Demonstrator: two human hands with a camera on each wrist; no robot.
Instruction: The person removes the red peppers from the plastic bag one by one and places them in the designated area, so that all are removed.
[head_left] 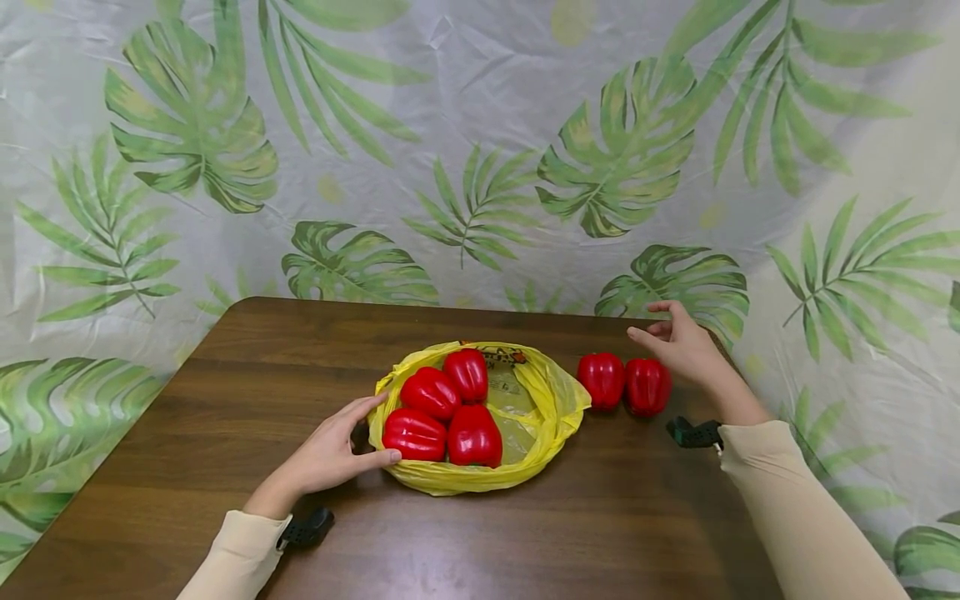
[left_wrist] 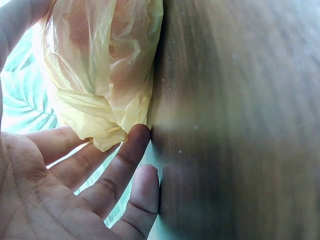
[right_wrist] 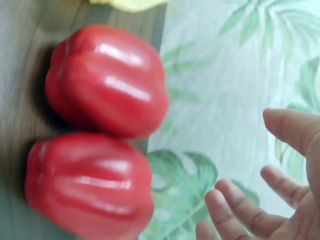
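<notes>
Head: two peppers (head_left: 601, 381), long axes upright; right grip (head_left: 682, 346) parted, empty; left grip (head_left: 334, 443) splayed against bag (head_left: 480, 480).

Indoor tabletop setup, wood-grain table (head_left: 600, 533), wrinkled leaf-print sheeting (head_left: 495, 108) behind

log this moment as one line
left hand: touching yellow bag | right hand: empty, near two loose peppers | in bag: four red peppers
</notes>
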